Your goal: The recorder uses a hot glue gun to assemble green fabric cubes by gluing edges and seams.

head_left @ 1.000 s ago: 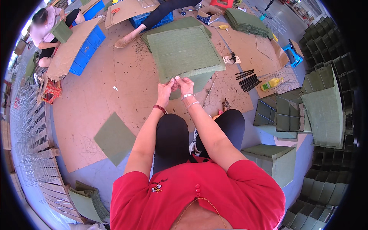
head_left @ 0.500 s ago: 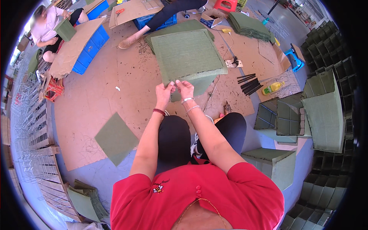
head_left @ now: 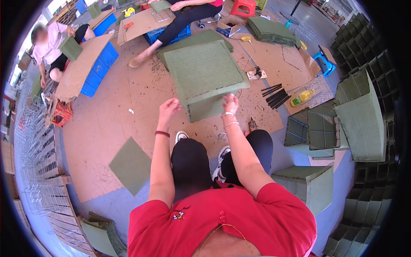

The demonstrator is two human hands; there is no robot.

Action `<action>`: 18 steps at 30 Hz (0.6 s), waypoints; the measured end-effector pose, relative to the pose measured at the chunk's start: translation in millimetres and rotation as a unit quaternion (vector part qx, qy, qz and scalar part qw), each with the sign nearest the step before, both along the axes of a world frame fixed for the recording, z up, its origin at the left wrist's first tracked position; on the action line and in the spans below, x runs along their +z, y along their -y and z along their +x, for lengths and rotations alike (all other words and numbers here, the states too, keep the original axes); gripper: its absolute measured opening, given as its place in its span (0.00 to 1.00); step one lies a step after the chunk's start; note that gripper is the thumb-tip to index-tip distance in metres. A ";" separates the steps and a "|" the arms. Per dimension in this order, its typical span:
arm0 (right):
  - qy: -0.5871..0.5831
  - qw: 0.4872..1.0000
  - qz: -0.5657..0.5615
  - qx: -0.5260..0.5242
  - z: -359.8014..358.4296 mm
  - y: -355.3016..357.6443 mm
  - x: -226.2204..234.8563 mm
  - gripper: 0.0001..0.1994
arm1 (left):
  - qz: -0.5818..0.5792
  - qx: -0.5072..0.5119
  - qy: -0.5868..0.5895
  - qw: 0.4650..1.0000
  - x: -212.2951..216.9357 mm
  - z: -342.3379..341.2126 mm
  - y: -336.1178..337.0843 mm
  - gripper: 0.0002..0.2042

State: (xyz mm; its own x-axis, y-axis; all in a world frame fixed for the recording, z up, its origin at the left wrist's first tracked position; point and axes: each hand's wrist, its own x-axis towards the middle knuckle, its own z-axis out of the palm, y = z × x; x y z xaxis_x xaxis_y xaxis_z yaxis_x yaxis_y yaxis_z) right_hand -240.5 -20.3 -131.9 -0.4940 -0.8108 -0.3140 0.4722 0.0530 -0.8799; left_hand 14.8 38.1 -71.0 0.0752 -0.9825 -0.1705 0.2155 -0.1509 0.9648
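Note:
A green fabric-covered box (head_left: pixel 207 68) stands in front of me, its flat top sheet facing up and its near side partly open to view. My left hand (head_left: pixel 170 108) is off the box's near left corner, fingers curled and pressed together. At the near right edge, my right hand (head_left: pixel 230 103) has its fingers bent in close to the fabric; whether they touch it is hard to see. Anything thin between the fingers of either hand is too small to make out. A square green sheet (head_left: pixel 130 166) lies on the cardboard to my left.
Several black sticks (head_left: pixel 276 96) and a yellow bottle (head_left: pixel 302 97) lie to the right. Green boxes (head_left: pixel 323 128) stand beyond them. Stacked green sheets (head_left: pixel 272 31) sit at the back. Wire frames (head_left: pixel 36 171) line the left. Two people work at cardboard-topped blue crates (head_left: pixel 99 70).
My hands, together at the box's near edge before, have come apart: the left moved left, the right moved right. The person at far left lowered a hand; the other person's hands came into view.

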 end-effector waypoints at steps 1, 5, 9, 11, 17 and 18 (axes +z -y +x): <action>-0.009 0.999 0.017 -0.041 -11.6 8.7 -6.8 0.22 | 0.010 0.050 -0.058 0.997 4.8 6.3 4.8 0.12; -0.057 0.989 -0.067 -0.119 -48.7 46.2 -35.4 0.26 | 0.026 0.060 -0.018 0.998 7.9 3.3 52.8 0.16; 0.005 0.999 -0.014 -0.044 -82.9 76.8 -59.4 0.25 | 0.053 0.027 0.053 0.997 6.5 -23.6 78.7 0.14; 0.044 0.997 0.021 -0.058 -55.1 75.2 -47.5 0.24 | 0.041 0.032 0.040 0.998 1.1 -15.1 68.1 0.13; 0.043 0.982 -0.046 0.175 -80.4 122.0 -9.5 0.18 | 0.106 -0.048 -0.054 0.992 34.6 -80.3 -7.2 0.17; 0.038 0.970 -0.068 0.230 -64.0 126.2 4.1 0.17 | 0.131 -0.059 -0.114 0.983 28.7 -84.7 -16.1 0.18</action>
State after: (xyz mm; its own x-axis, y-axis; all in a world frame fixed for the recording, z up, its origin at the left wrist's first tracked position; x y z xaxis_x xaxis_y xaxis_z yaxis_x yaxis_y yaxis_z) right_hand -304.5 -146.5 -127.8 -0.0500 -0.9763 -0.2106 0.4898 0.1598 -0.8570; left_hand -69.9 54.1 -42.2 -0.1065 -0.9022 -0.4180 0.3870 -0.4249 0.8184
